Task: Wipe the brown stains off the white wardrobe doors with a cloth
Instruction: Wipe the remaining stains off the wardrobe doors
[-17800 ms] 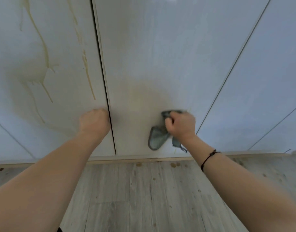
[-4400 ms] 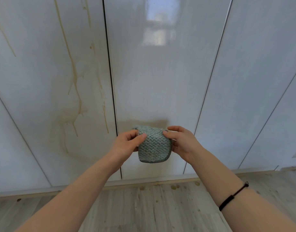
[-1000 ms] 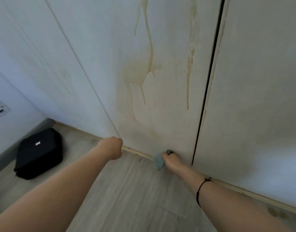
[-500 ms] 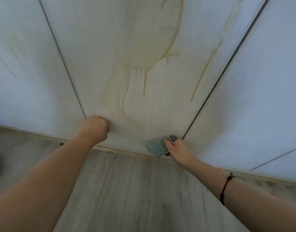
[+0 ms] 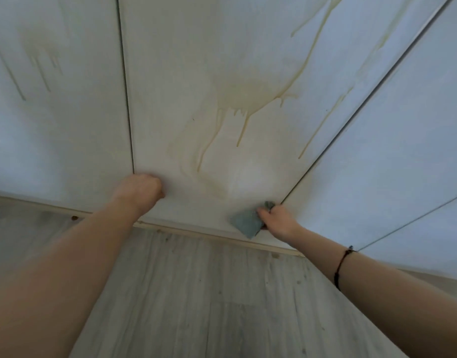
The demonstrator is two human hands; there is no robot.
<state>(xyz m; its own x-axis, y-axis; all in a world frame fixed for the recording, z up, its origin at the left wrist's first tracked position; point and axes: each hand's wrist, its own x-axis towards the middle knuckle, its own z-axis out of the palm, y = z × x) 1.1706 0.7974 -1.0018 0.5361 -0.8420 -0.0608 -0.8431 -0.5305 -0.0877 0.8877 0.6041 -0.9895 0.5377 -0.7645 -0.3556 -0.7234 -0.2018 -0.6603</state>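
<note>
A white wardrobe door (image 5: pixel 186 60) fills the middle of the view, marked by a brown stain (image 5: pixel 244 99) with drips running down from it. A thinner brown streak (image 5: pixel 323 125) runs along near the door's right edge. My right hand (image 5: pixel 277 219) grips a grey-green cloth (image 5: pixel 245 223) and presses it on the door's bottom right corner. My left hand (image 5: pixel 142 189) is curled into a fist and rests against the door's lower left, by the gap to the neighbouring door. Faint drips (image 5: pixel 41 65) mark the left door.
More white doors stand at the right (image 5: pixel 392 151). A wooden plinth strip (image 5: pixel 186 231) runs under the doors. Below it lies grey wood-look flooring (image 5: pixel 209 301) with a few small brown spots (image 5: pixel 275 255) near the plinth.
The view has swung and come closer to the stained door. My right hand has slid the cloth a little along the door's bottom corner. My left fist stays on the door's lower left.
</note>
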